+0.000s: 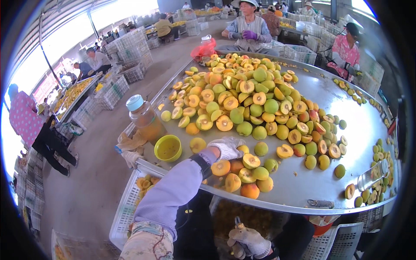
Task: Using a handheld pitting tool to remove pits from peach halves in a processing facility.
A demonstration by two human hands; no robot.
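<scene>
My left hand (229, 148), in a white knitted glove, reaches over the near edge of the metal table (328, 182). Its fingers are at a yellow stone fruit (243, 149), but the glove hides whether they grip it. Just below lie several whole and halved fruits (248, 175), some with the pit showing. A large heap of halved fruit (234, 100) rises beyond. Low in the view, under the table edge, my right hand (248, 242) wears a similar glove. Closed around a small tool with a metal tip (239, 222), it is held over a dark container.
A yellow-green cup (168, 148), a blue-lidded bottle (144, 118) and gloves (131, 146) occupy the table's left corner. A clear jar (373, 175) lies at the right. White crates (125, 201) stand below. Across the table sits a person (248, 32).
</scene>
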